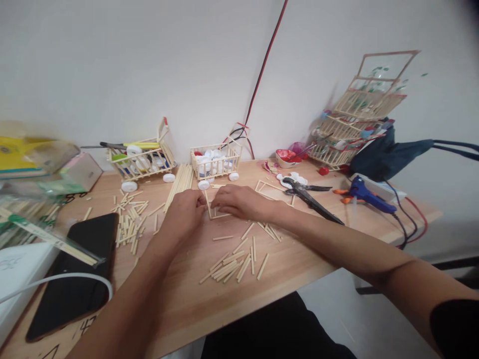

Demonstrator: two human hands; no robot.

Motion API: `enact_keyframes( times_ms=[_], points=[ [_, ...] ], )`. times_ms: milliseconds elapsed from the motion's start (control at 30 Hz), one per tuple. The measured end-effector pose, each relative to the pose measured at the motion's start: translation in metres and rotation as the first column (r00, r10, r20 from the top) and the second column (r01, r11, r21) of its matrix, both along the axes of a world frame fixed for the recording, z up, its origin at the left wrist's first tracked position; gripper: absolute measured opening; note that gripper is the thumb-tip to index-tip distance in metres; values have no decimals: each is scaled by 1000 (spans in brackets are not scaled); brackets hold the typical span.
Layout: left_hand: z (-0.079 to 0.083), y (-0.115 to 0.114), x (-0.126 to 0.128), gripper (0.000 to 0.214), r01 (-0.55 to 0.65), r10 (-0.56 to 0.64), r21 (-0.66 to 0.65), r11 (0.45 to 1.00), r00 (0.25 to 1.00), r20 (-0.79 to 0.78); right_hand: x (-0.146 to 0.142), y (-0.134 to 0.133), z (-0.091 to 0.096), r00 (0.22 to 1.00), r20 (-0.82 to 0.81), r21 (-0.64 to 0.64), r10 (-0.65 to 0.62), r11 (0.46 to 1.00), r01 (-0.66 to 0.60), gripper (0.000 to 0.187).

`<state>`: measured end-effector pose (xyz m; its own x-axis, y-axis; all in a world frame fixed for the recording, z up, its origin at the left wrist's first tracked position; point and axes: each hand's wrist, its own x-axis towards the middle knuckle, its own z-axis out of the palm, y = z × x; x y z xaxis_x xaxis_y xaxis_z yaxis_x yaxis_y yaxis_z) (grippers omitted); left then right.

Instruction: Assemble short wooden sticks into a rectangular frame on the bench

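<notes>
On the wooden table, a small frame of thin wooden sticks (209,211) lies between my two hands. My left hand (187,205) is closed at its left side, thumb and fingertips against an upright stick. From the right, my right hand (237,201) curls over the frame, its fingers closed at the stick ends and covering part of it. Short cut sticks (232,264) lie scattered in front of my hands. Another heap of short sticks (130,224) is left of my left hand, and a bundle of long sticks (181,179) lies behind it.
Two wheeled stick carts (144,167) stand at the back, filled with caps and small items. Pliers (307,196), a blue glue gun (368,195) and a tiered stick rack (348,119) are on the right. A black phone (80,274) and white cable (75,275) lie at the left.
</notes>
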<state>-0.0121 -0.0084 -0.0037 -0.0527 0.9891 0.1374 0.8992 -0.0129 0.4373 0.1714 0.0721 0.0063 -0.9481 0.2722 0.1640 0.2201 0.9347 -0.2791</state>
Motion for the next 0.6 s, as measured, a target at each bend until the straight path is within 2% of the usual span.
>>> enact_keyframes(
  times_ms=[200, 367, 600],
  points=[
    [0, 1, 1, 9, -19, 19, -39, 999, 1000, -7, 17, -6, -6, 996, -73, 62, -56, 996, 61, 28],
    [1, 1, 1, 10, -13, 13, -36, 999, 1000, 7, 23, -14, -11, 998, -64, 115, 1, 993, 6, 31],
    [0, 0, 1, 11, -21, 21, -28, 999, 1000, 10, 20, -14, -12, 997, -74, 144, 19, 990, -8, 33]
  ],
)
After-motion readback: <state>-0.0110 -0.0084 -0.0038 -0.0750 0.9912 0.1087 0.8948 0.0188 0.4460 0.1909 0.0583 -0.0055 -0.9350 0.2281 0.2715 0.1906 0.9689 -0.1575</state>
